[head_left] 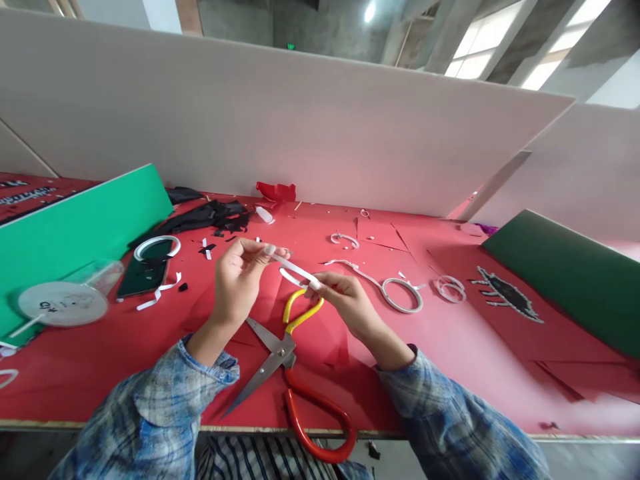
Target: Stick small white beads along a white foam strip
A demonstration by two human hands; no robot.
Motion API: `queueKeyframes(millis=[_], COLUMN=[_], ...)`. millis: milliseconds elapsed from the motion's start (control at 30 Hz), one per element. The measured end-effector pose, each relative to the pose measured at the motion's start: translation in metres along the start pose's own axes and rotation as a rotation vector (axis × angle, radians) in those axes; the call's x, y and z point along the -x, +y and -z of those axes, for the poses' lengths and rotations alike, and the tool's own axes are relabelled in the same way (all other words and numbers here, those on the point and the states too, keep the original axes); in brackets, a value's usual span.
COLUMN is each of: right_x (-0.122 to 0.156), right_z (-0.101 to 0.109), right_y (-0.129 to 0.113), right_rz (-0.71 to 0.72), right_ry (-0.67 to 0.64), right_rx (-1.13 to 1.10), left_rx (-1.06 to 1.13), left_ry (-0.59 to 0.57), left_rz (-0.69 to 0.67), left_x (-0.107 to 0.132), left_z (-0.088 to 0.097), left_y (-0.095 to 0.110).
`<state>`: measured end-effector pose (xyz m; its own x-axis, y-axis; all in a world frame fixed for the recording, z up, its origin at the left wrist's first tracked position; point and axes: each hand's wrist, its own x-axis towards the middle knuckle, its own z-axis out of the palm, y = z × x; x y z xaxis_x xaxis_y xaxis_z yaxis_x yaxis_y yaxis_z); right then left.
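Between my two hands a narrow white strip (296,268) is stretched at a slant above the red tabletop. My left hand (236,277) pinches its upper left end between thumb and fingers. Its lower right part is pinched in my right hand (346,295), and a loose end curls back below. Beneath my hands lie open scissors with red handles (320,400) and grey blades. Just behind them is a second pair with yellow handles (301,317), its lower part hidden by the first.
A white tape roll (404,297) and a loose coil (450,289) lie to the right, near a dark spiky cutout (507,295). At left are a phone (145,273), a lidded plastic cup (63,305) and a green board (90,227). A white partition (280,120) stands behind.
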<state>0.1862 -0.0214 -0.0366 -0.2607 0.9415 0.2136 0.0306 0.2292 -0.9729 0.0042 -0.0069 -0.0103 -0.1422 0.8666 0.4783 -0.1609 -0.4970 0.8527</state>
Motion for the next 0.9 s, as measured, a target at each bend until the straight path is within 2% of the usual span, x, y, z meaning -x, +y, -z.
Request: queueKeyframes(millis=[67,167,267,367,433,600,667,800,900], right_x=[-0.001,-0.003,-0.001,0.001,0.003,0.006,0.006,0.006,0.006], right_z=[0.005,0.012,0.015,0.013,0.009,-0.004,-0.007,-0.009,-0.008], right_y=[-0.001,-0.002,-0.006,-0.010,-0.009,0.002,0.005,0.005,0.003], right_rz=[-0.015,-0.006,0.006,0.077,0.147,0.232,0.226,0.202,0.208], right_ry=[0.020,0.015,-0.033,-0.018,0.024,0.172,0.207,0.258,0.261], right_rx=[-0.053,-0.047,0.043,0.171,0.244,0.307,0.279,0.209,0.189], left_rx=[0.018,-0.072,-0.226,-0.305,-0.370,-0.611,-0.640,-0.663,-0.704], left_ry=[-0.004,-0.050,-0.101,-0.167,-0.280,-0.726,-0.818,-0.765,-0.780], left_rz=[-0.049,-0.159,-0.288,-0.365,-0.400,-0.617,-0.682,-0.696,-0.796], left_x=[0.000,0.008,0.021,0.037,0.049,0.078,0.085,0.088,0.087], left_z=[0.001,0.004,0.009,0.017,0.024,0.034,0.035,0.033,0.030], left_y=[0.007,0.022,0.038,0.049,0.053,0.051,0.049,0.046,0.046])
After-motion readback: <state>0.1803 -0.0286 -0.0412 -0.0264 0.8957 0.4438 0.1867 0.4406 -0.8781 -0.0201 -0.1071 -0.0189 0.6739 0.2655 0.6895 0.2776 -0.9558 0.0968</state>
